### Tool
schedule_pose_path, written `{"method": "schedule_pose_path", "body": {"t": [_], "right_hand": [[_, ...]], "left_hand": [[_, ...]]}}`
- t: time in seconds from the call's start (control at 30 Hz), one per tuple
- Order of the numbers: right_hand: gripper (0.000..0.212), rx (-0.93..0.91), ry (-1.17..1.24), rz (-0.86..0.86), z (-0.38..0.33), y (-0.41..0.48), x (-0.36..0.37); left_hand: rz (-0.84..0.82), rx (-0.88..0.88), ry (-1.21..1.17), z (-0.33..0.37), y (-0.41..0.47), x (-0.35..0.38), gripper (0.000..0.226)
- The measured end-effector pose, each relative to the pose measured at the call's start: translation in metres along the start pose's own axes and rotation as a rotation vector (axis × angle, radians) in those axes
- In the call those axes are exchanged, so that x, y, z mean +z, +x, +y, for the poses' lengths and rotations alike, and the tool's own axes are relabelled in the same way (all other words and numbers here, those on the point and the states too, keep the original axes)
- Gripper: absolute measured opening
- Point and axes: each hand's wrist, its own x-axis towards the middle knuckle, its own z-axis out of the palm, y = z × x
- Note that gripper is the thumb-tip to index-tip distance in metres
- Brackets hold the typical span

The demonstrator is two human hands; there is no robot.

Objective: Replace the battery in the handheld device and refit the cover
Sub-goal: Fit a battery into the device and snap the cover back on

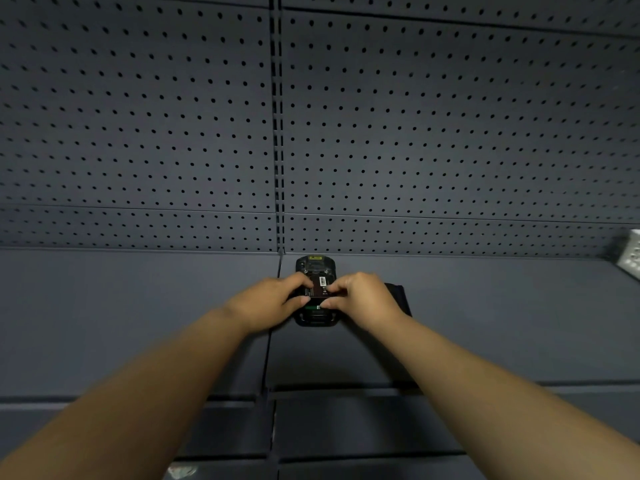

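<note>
A black handheld device [316, 268] lies face down on a dark grey shelf [138, 306], its top end close to the pegboard back wall [138, 116] and its length running toward the person. The back cover is off: the battery bay is open, and a green strip of circuit board shows near the lower end of the device. Both bare arms reach forward from the bottom corners of the view and meet over the device. The left hand [268, 301] comes in from the left side, fingers curled, thumb and fingertips pinching the left edge of the battery [317, 285], a dark flat pack with a white barcode label. The right hand [363, 297] mirrors it from the right, its fingertips on the battery's right edge and its thumb at the near corner. The two hands are close together, both gripping the battery over the open bay; whether the pack is fully seated or slightly raised cannot be told. A flat black piece [398, 296], possibly the cover, lies on the shelf just right of the device, partly hidden by the right hand. At the far right edge a pale perforated object [632, 254] sits on the shelf, well apart from the work.
</note>
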Motion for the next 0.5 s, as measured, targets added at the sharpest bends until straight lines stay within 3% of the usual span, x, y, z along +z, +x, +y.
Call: {"method": "schedule_pose_path", "body": {"t": [0.5], "right_hand": [[0.030,0.009,0.013,-0.046,0.0041,0.0019,0.0041]], "left_hand": [[0.002,0.038,0.008,-0.0054,0.0007,0.0038,0.028]]}}
